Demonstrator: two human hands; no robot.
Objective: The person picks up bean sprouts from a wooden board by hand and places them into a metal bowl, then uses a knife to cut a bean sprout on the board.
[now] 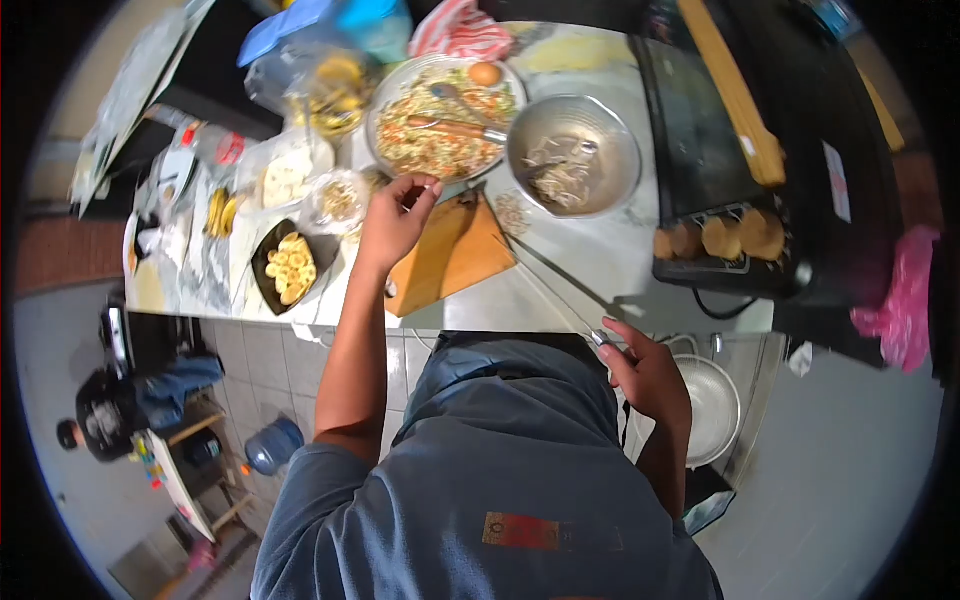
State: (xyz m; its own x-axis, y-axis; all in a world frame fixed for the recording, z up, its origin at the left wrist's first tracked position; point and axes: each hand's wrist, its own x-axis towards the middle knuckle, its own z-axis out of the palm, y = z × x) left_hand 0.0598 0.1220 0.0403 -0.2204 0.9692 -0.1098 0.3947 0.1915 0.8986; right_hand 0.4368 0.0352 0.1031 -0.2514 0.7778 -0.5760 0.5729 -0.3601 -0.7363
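My left hand is over the left edge of the wooden cutting board, thumb and fingertips pinched together just below the large bowl of chopped, mixed food. Whatever is in that pinch is too small to name. Past the counter's front edge, my right hand is closed on the end of a long thin metal utensil, which points up-left toward the board; its exact kind is unclear. Small pale bits lie between the board and the metal bowl, which holds pale shreds.
A dark bowl of yellow slices stands left, near a small clear bowl and bananas. An egg rests on the large bowl's rim. A black appliance occupies the right. A person is at far left.
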